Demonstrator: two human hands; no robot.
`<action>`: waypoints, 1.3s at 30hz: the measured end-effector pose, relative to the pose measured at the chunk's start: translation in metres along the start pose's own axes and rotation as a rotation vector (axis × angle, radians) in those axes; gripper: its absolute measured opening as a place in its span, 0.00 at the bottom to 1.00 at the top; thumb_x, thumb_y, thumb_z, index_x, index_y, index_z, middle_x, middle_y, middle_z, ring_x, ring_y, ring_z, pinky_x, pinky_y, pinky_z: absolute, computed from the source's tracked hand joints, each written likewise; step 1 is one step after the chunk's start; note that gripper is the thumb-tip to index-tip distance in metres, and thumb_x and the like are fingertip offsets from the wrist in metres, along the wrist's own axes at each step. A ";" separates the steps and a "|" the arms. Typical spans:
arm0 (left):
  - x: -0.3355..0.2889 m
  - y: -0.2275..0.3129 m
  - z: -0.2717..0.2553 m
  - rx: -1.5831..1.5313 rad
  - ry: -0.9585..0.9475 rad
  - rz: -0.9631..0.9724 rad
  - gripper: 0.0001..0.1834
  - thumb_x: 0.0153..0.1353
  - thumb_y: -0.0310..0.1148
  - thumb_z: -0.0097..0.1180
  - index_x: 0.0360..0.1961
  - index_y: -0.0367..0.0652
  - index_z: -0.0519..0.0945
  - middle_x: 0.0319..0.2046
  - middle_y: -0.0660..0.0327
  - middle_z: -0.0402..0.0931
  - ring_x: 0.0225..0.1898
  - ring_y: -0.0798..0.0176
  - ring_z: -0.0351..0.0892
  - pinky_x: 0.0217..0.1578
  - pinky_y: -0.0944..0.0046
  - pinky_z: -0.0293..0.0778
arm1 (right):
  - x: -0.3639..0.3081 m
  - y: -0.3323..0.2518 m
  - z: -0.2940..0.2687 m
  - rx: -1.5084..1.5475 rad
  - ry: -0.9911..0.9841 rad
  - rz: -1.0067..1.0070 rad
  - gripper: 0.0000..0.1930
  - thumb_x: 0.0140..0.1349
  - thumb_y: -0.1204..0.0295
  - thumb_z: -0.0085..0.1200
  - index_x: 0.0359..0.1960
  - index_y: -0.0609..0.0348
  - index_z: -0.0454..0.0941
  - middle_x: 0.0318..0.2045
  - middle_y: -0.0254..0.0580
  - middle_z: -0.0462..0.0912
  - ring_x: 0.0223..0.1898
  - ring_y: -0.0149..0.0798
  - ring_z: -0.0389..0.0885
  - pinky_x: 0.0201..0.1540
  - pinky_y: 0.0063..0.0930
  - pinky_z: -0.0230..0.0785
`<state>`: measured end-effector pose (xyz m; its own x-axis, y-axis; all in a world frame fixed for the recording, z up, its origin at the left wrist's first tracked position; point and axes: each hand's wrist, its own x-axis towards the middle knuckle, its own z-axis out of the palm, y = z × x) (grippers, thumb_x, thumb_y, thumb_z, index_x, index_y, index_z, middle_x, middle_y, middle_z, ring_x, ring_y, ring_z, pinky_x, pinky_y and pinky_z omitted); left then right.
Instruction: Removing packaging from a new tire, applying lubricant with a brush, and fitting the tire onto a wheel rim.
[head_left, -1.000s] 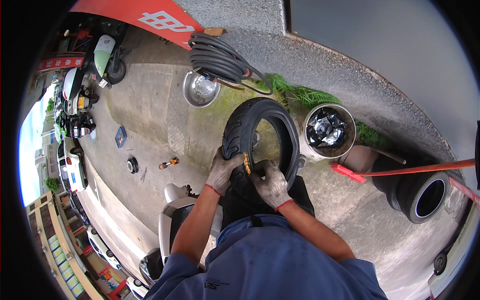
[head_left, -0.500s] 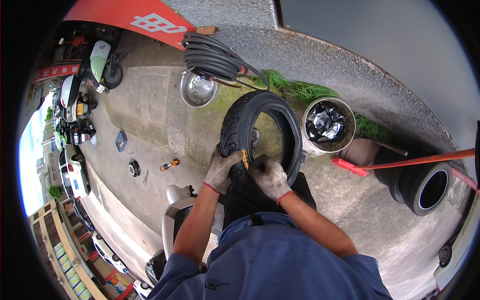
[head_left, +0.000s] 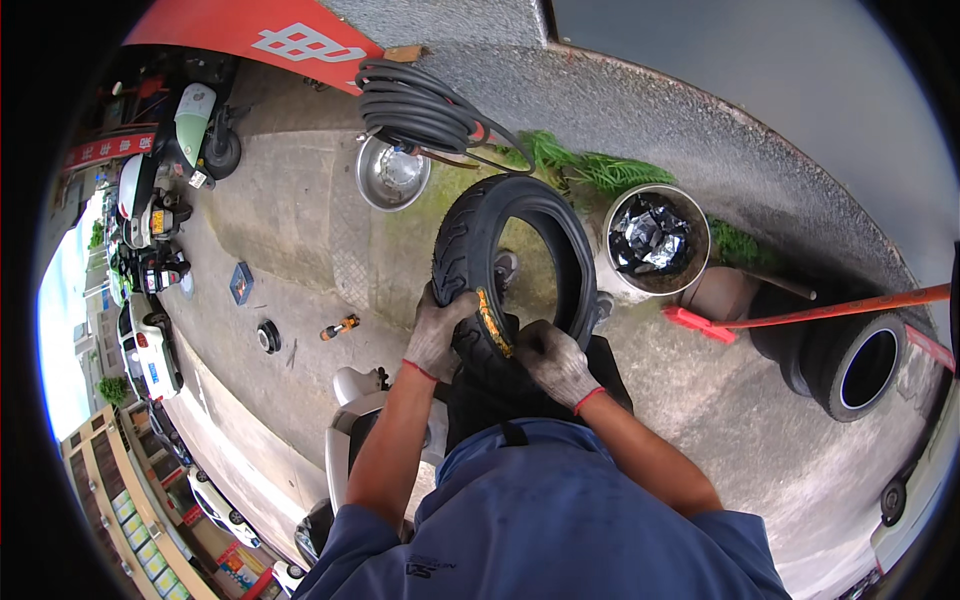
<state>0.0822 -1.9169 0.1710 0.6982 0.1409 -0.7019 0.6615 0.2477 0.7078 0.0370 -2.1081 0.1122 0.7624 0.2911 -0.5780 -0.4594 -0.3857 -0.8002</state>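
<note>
In front of my body a black tyre [head_left: 463, 235] is held up, without a wheel in it. Yellow lettering [head_left: 491, 325] shows on its near sidewall. My left hand [head_left: 436, 338], in a pale grey work glove with a red cuff, grips the tread on the left, thumb over the sidewall beside the lettering. My right hand [head_left: 556, 365], gloved the same way, is curled on the tyre's near inner edge, right of the lettering. Its fingertips are partly hidden inside the tyre. Through the tyre's opening a shoe [head_left: 507, 268] can be seen.
Beyond the tyre lie a metal basin [head_left: 394, 173] and a coiled black hose [head_left: 420, 108]. A bin of crumpled foil-like scraps [head_left: 658, 243] stands right, near a red-handled tool [head_left: 830, 312] and stacked tyres [head_left: 868, 368]. A power tool [head_left: 340, 327] and a small wheel [head_left: 268, 337] lie left.
The tyre has turned slightly in my hands, so more yellow lettering shows. My right hand has shifted a little right and nearer along the edge; my left hand keeps its grip.
</note>
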 end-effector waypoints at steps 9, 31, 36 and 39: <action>0.011 -0.012 -0.014 0.095 0.037 0.037 0.37 0.53 0.35 0.65 0.62 0.30 0.67 0.51 0.53 0.76 0.49 0.58 0.79 0.50 0.61 0.77 | 0.013 -0.010 -0.001 -0.005 -0.186 0.120 0.15 0.59 0.62 0.54 0.40 0.60 0.81 0.36 0.57 0.83 0.43 0.55 0.83 0.45 0.45 0.73; 0.011 -0.017 -0.019 0.008 0.025 -0.017 0.40 0.50 0.34 0.66 0.64 0.32 0.66 0.53 0.52 0.75 0.51 0.57 0.79 0.54 0.59 0.76 | 0.062 -0.041 -0.053 1.305 -0.251 0.198 0.09 0.60 0.76 0.52 0.42 0.65 0.75 0.33 0.46 0.80 0.34 0.44 0.81 0.39 0.41 0.75; 0.011 -0.021 -0.024 0.055 0.060 -0.007 0.40 0.50 0.35 0.67 0.63 0.29 0.66 0.52 0.51 0.76 0.51 0.57 0.79 0.53 0.60 0.76 | 0.077 -0.015 -0.088 1.418 -0.054 0.025 0.10 0.61 0.74 0.49 0.42 0.67 0.74 0.31 0.46 0.79 0.30 0.43 0.81 0.40 0.40 0.75; 0.011 -0.023 -0.027 0.057 0.072 0.013 0.38 0.50 0.36 0.67 0.59 0.27 0.67 0.51 0.50 0.76 0.49 0.59 0.79 0.52 0.62 0.76 | 0.094 0.038 -0.108 1.135 0.179 0.074 0.04 0.61 0.74 0.51 0.34 0.61 0.75 0.28 0.41 0.74 0.29 0.42 0.77 0.40 0.41 0.75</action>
<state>0.0673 -1.8953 0.1453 0.6869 0.2125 -0.6950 0.6685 0.1906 0.7189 0.1402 -2.1902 0.0447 0.7285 0.1368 -0.6712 -0.5822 0.6399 -0.5015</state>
